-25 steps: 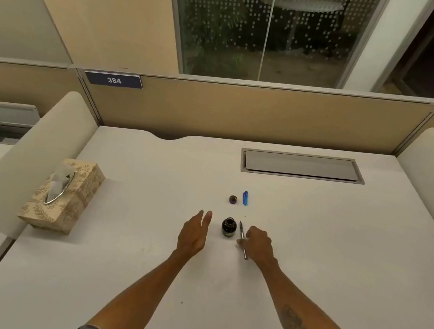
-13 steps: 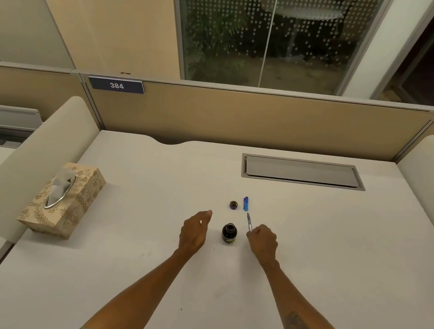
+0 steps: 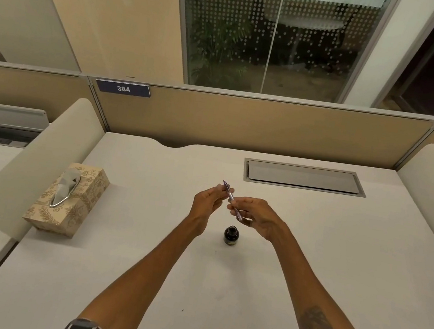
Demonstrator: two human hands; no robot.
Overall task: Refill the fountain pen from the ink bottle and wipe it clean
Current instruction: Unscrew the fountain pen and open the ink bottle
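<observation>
Both hands hold the pen [image 3: 231, 200] above the desk [image 3: 335, 266]: left hand [image 3: 209, 201] pinches near the tip, probably; right hand [image 3: 257, 217] grips the back. Ink bottle [image 3: 231, 235] stands mid-desk below.

I see all this from one wide-angle camera on my head, looking forward and down across the pale white desk [image 3: 308, 262] and taking in my forearms. It sits well back from the hands, and its upper half catches the tan partition panel [image 3: 272, 127] and the dotted glass window [image 3: 279, 38].
</observation>
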